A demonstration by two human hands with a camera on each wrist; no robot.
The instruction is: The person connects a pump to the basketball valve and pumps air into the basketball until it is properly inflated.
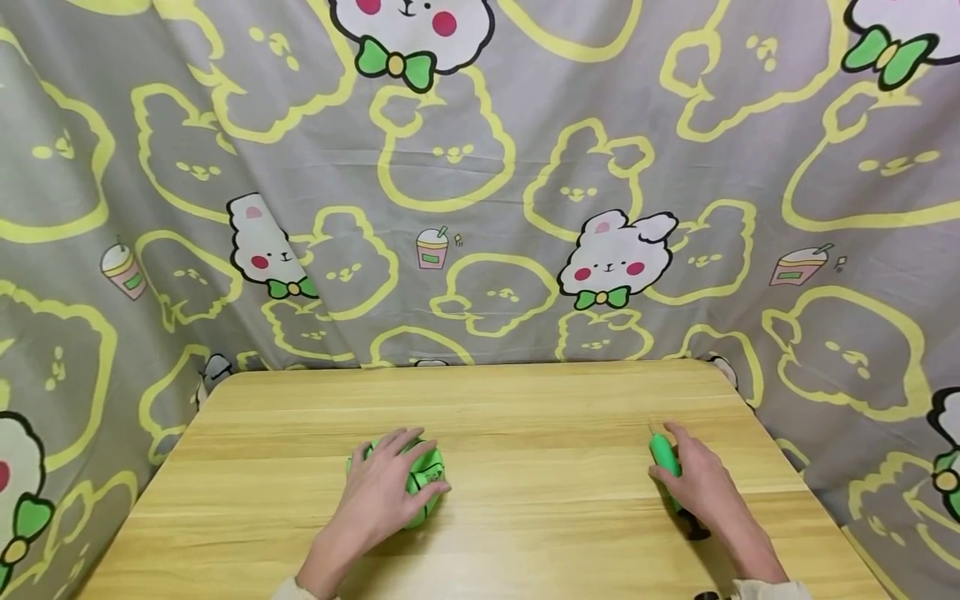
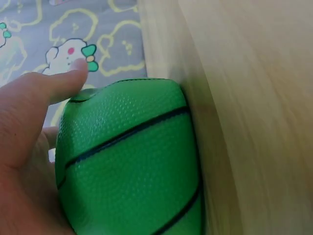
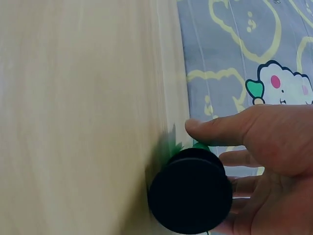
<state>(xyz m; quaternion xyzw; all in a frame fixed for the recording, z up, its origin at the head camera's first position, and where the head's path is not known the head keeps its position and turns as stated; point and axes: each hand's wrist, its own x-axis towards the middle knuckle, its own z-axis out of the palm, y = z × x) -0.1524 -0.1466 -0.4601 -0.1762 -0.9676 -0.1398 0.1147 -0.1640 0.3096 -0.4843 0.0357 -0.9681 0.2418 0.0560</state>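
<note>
A soft, partly deflated green ball (image 1: 429, 467) with black basketball seams lies on the table, its top dented. My left hand (image 1: 382, 483) rests over it, fingers spread across the top and thumb along the right side. In the left wrist view the pebbled skin of the ball (image 2: 127, 156) fills the middle, beside the thumb and palm. My right hand (image 1: 705, 479) holds a green hand pump (image 1: 663, 454) at the right, thumb across its body. A thin needle points away from me. The pump's round black end (image 3: 190, 193) faces the right wrist camera and hides some fingertips.
The wooden table (image 1: 525, 433) has rounded far corners. Behind it and at both sides hangs a grey curtain (image 1: 495, 192) with yellow outlines and white rabbit figures. A wide stretch of tabletop separates the two hands.
</note>
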